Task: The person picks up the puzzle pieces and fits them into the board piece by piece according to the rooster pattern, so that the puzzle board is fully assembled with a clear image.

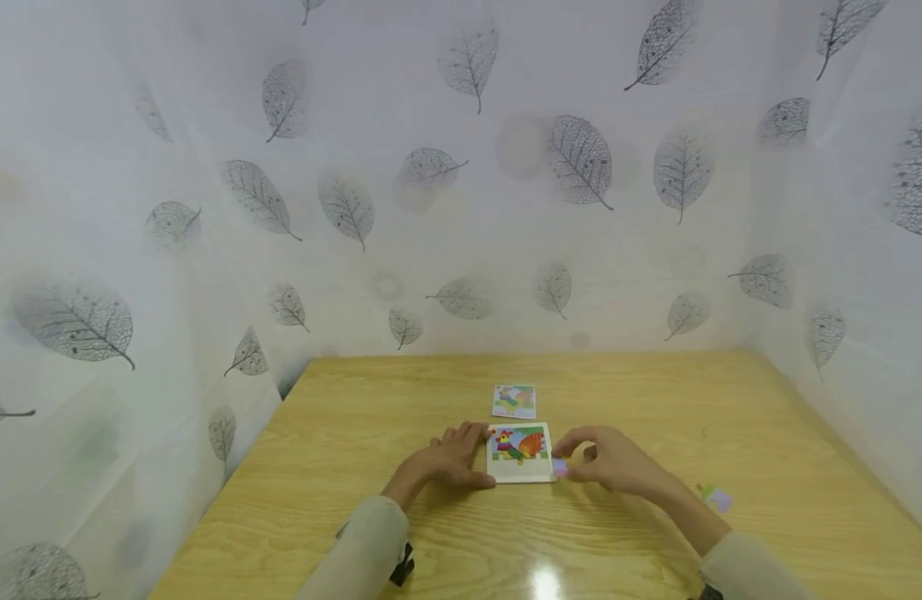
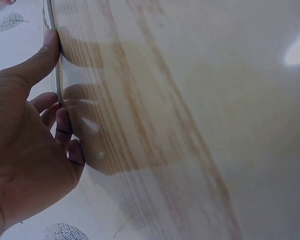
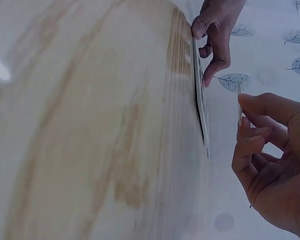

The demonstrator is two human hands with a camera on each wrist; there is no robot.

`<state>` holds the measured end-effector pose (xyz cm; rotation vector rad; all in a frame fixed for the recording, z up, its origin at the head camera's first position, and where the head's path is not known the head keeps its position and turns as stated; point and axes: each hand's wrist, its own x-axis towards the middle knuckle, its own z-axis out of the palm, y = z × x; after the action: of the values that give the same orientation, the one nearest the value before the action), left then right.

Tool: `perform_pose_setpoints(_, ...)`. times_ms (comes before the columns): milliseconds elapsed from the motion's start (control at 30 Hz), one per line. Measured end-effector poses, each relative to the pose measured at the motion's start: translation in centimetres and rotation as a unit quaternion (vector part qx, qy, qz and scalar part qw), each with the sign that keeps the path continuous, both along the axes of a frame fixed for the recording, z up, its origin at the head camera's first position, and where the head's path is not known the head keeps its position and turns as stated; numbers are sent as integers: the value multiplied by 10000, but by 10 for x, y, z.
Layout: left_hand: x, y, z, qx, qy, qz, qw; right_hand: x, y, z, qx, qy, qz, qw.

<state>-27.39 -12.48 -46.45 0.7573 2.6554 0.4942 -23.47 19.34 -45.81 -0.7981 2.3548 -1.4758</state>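
A jigsaw puzzle tray (image 1: 522, 473) with a white frame lies on the table in the head view. Its upper part is filled with a colorful bird picture, while the lower strip is pale and bare. My left hand (image 1: 455, 458) holds the tray's left side, thumb at the near corner and fingers toward the far one; in the left wrist view the thumb (image 2: 49, 45) rests along the edge. Just off the tray's right side, my right hand (image 1: 611, 460) pinches a purple puzzle piece (image 1: 560, 467). The right wrist view shows this piece (image 3: 239, 103) edge-on, raised between thumb and fingers.
A picture card (image 1: 514, 401) of a similar bird lies beyond the tray. Loose puzzle pieces (image 1: 718, 499) in purple and green lie on the wooden table (image 1: 618, 383) by the right forearm. A leaf-patterned curtain (image 1: 461, 225) stands around the table's back and sides.
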Motion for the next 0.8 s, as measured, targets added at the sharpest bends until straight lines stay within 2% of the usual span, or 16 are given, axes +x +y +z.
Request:
perform_pose_setpoints(200,-1,-3,-4,64,11,43,10000,-9,-22,-5,51,-237,10,9997)
perform_pose_setpoints(567,-4,-2,-10,133,-9,197,9997,-23,-60,-9,647,486,-198,9965)
perform_pose_setpoints(800,-2,0,-4,29,-17,112,9999,-29,-74,-11,686,639,-170,9955)
